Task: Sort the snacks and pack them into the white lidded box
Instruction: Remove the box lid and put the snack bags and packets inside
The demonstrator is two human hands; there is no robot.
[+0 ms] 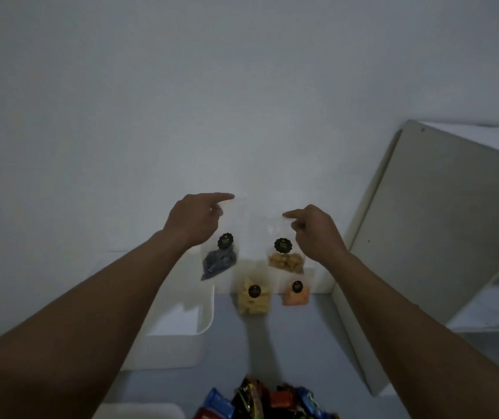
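Bag (219, 261) dangles below left fingers (224, 197) (tan bag (286, 261), seemingly, below right fingers (290, 213)).

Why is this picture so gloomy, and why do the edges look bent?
In the head view the light is dim, so colours go grey; the clear tops of the dark-snack bag and tan-snack bag almost vanish against the wall; its wide lens stretches the forearms and slants the panel on the right; the bottom edge cuts off the packet pile.
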